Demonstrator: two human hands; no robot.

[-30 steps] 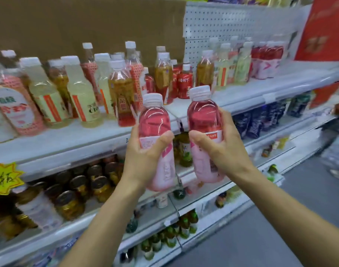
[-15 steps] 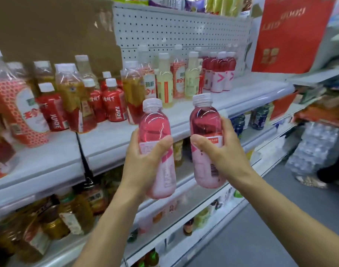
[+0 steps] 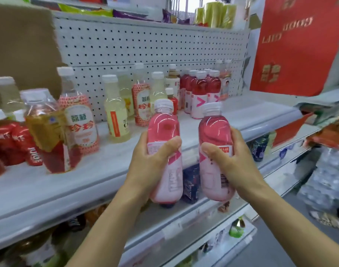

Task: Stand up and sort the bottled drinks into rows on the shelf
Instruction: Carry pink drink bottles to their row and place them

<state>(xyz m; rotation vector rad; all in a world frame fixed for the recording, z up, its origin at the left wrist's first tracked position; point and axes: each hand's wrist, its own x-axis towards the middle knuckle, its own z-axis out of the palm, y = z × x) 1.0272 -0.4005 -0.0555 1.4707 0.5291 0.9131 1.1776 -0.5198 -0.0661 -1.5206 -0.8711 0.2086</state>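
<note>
The left hand [image 3: 155,162] grips the left pink bottle [image 3: 164,130] and the right hand [image 3: 229,162] grips the right pink bottle [image 3: 213,132], each round the labelled middle. Both bottles are near upright and held apart before the front edge of the shelf [image 3: 110,170]. Full and capped, they are probably fairly heavy, stiff-walled and slippery on the film label, so a mid-body wrap suits them. Each has a white cap, a clear red-pink shoulder and a pale pink label, matching the red bottles [image 3: 201,89] near the shelf's back right corner.
</note>
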